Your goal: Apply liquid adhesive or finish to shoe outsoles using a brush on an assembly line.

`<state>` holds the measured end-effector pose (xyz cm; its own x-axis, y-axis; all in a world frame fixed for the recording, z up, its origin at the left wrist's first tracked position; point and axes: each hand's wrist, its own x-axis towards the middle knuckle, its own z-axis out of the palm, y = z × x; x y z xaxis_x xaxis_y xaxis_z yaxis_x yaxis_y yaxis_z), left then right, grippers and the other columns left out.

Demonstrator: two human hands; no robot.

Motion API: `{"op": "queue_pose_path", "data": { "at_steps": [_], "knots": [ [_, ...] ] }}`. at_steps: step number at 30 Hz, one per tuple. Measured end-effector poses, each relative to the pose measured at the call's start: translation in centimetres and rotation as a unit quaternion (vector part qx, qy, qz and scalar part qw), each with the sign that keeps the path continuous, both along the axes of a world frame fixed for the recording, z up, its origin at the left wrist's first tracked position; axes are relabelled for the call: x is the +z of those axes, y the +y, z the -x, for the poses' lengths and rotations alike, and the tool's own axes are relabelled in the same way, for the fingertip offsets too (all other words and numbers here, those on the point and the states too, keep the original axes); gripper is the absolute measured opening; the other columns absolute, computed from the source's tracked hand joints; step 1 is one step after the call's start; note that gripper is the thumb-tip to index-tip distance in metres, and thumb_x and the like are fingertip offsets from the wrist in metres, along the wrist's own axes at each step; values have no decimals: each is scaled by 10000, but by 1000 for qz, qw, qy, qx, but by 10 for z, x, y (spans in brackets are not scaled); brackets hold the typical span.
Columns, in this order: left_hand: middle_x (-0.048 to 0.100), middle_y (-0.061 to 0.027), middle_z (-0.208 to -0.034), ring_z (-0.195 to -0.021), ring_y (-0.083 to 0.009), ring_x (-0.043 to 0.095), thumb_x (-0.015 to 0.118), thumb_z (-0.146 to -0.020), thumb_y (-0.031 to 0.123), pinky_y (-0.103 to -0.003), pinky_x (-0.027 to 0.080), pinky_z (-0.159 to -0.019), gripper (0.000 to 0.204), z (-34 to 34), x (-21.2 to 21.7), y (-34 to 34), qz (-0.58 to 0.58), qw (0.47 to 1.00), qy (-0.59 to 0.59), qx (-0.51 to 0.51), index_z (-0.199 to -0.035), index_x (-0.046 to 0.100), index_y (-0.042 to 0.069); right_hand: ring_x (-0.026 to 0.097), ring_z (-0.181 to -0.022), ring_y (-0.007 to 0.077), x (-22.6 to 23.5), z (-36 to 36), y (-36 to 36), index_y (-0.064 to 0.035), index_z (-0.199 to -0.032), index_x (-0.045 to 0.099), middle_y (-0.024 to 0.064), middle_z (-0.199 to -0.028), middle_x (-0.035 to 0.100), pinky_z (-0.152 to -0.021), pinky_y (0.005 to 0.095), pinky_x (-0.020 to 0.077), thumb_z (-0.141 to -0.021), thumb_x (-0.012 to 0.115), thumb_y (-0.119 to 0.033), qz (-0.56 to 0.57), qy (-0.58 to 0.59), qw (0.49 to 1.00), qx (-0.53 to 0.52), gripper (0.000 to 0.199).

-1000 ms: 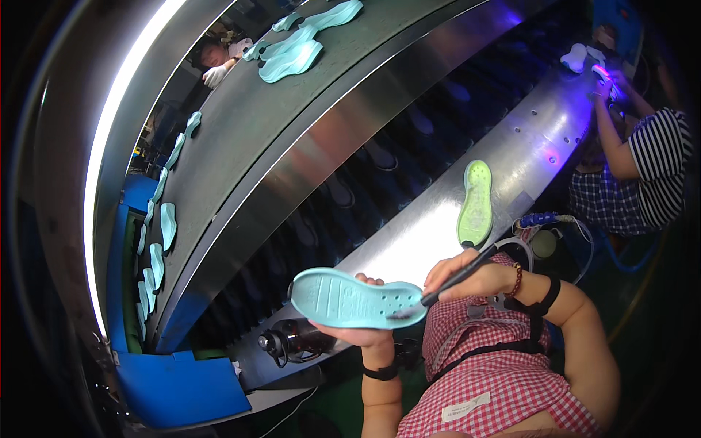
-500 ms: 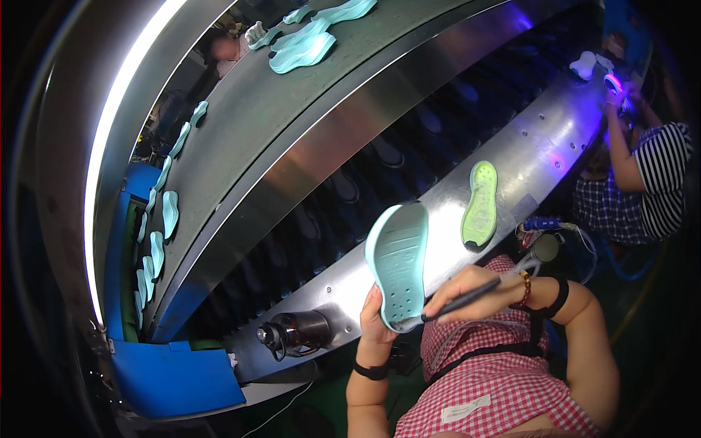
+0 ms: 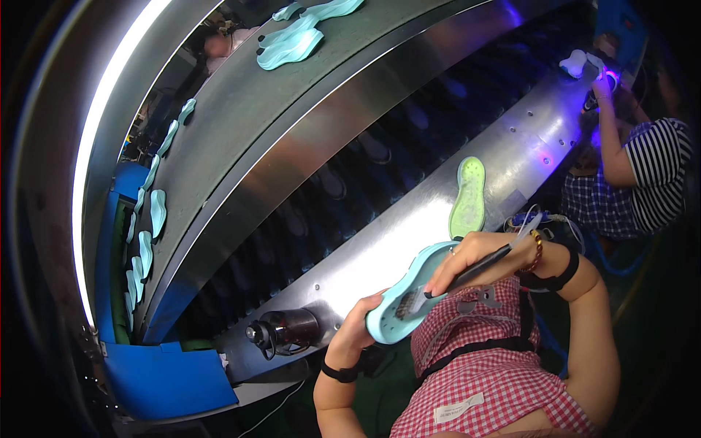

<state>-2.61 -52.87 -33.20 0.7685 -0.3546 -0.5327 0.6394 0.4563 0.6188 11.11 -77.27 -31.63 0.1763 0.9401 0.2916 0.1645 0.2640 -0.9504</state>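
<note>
My left hand (image 3: 353, 327) grips one end of a light-blue shoe sole (image 3: 385, 325), tilted with its hollow inner side up. In my right hand (image 3: 478, 252) is a brush (image 3: 482, 269) with a black handle and a clear tube at its back end. Its bristles rest in the hollow of the sole, near the end with the holes. My right hand covers part of the sole's far end. Just beyond it, a green sole (image 3: 467, 193) lies on the metal ledge, its near end close to my right hand.
A dark bottle (image 3: 288, 330) lies on the metal ledge (image 3: 350, 274) to the left. More light-blue soles (image 3: 292, 50) sit on the curved conveyor belt (image 3: 241, 120). At the right, a person in a striped top (image 3: 661, 171) works under violet light. A blue machine housing (image 3: 171, 376) stands lower left.
My left hand has swung the sole down and tilted it to the right. The brush has moved from the sole's near rim into its hollow. My view has shifted slightly.
</note>
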Motion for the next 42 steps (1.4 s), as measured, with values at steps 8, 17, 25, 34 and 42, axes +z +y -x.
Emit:
{"op": "queue_pose_path", "data": {
  "at_steps": [8, 17, 25, 34, 42],
  "knots": [
    [558, -216, -1032, -776, -300, 610, 489, -752, 415, -398, 533, -634, 672, 22, -8, 20, -18, 996, -44, 69, -1189, 422, -91, 604, -942, 208, -3, 21, -17, -9, -1001, 614, 139, -1031, 617, -820, 293, 479, -775, 617, -24, 107, 179, 974, -88, 226],
    [521, -163, -1174, -1065, -347, 499, 366, -860, 480, -471, 424, -880, 588, 31, -35, 17, 139, 937, -67, 314, -1132, 506, -22, 584, -860, 158, 3, 37, -17, -48, -934, 659, 96, -927, 637, -751, 253, 467, -718, 686, -80, -49, -23, 994, -97, 219],
    [438, -159, -1239, -1134, -326, 422, 179, -845, 637, -462, 347, -957, 766, 0, -55, -51, 131, 920, -111, 352, -1295, 327, 34, 567, -783, 186, -41, 42, 27, -44, -866, 671, 84, -779, 609, -717, 280, 454, -679, 686, -125, -5, -24, 954, -300, 205],
    [539, -121, -1066, -1000, -267, 499, 232, -835, 647, -430, 331, -953, 734, -6, -52, -40, 105, 883, -234, 393, -1229, 405, 52, 573, -730, 217, -28, 46, 10, -63, -817, 668, 78, -707, 613, -656, 306, 442, -676, 671, -142, -51, -130, 980, -141, 162],
    [541, -98, -1055, -967, -242, 521, 310, -834, 628, -407, 340, -952, 717, -12, -32, -47, 143, 841, -290, 433, -1222, 397, 31, 563, -788, 211, -22, 63, 19, -44, -900, 662, 84, -777, 630, -702, 293, 457, -705, 676, -98, -96, -33, 987, -127, 202]
  ]
}}
